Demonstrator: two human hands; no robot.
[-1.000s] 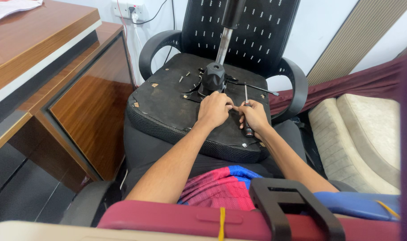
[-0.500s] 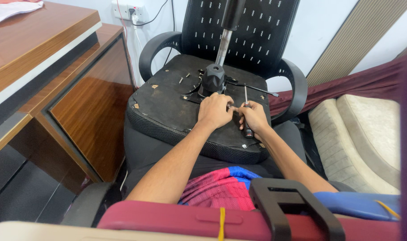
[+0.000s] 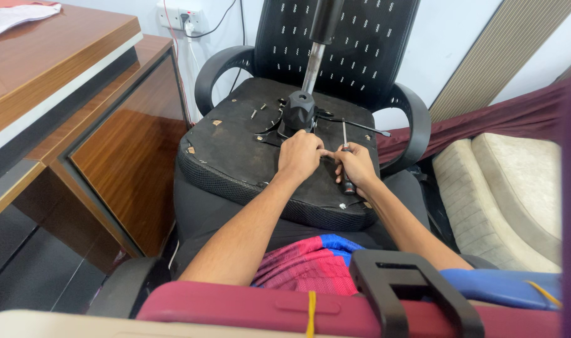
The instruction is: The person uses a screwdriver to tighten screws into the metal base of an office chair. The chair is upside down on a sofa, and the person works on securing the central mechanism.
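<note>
Hands and screwdriver on an upturned chair seat

While the screwdriver [image 3: 345,156] lies across the black underside of the seat board [image 3: 235,141], the right hand [image 3: 355,166] is closed around its dark handle, shaft pointing away toward the chair back. Touching it from the left, the left hand [image 3: 300,155] is curled with fingers bent down onto the board, index finger stretched toward the right hand; whether it pinches anything cannot be told. Just beyond the left hand stands the black seat mechanism [image 3: 298,111] with its metal gas column [image 3: 311,66] rising upright. Loose screws [image 3: 254,114] lie scattered on the board nearby. Behind is the perforated black backrest [image 3: 360,44]. A wooden desk [image 3: 60,81] stands to the left, and cream cushions [image 3: 511,181] lie to the right.
</note>
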